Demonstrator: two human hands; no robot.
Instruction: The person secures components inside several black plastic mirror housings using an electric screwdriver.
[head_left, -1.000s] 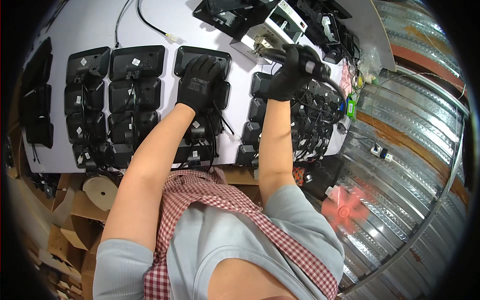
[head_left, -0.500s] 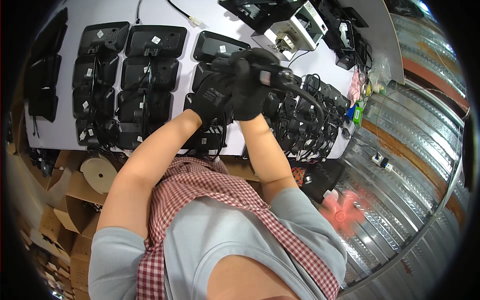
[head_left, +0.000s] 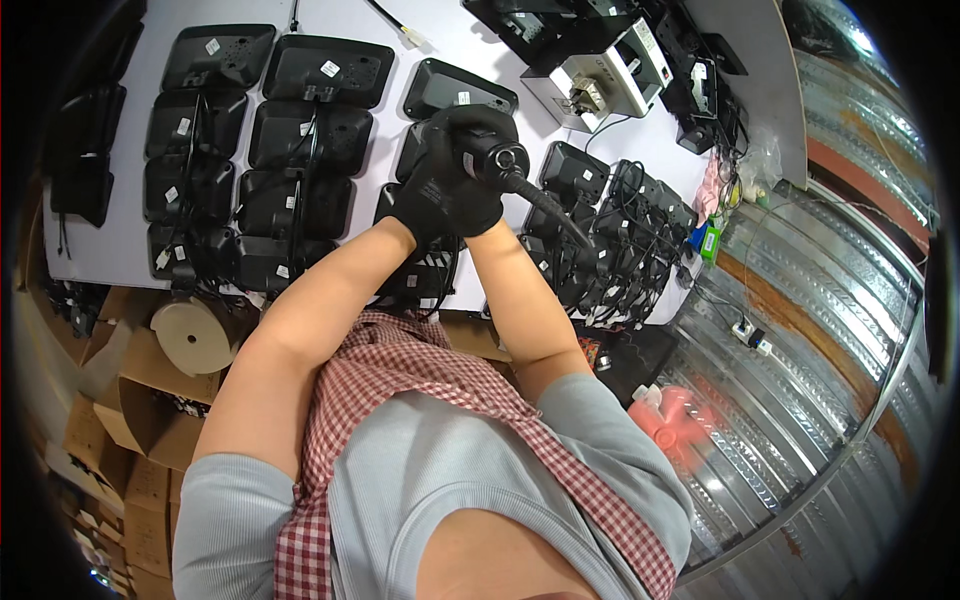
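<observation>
Both my hands wear black gloves and meet over a black device on the white table. My right hand grips a black electric screwdriver, held upright with its tip pointing down at the device. A black cable runs from the tool's top toward the right. My left hand presses close beside and below the right hand, on the device or the tool's lower end. Its fingers are hidden.
Rows of black devices with white stickers cover the table's left and middle, and several more with cables are piled at the right. A white box unit stands at the back. A tape roll and cardboard boxes lie below left. A corrugated metal wall stands to the right.
My right hand has brought the screwdriver left and down from the far right. Both hands have come together over one device.
</observation>
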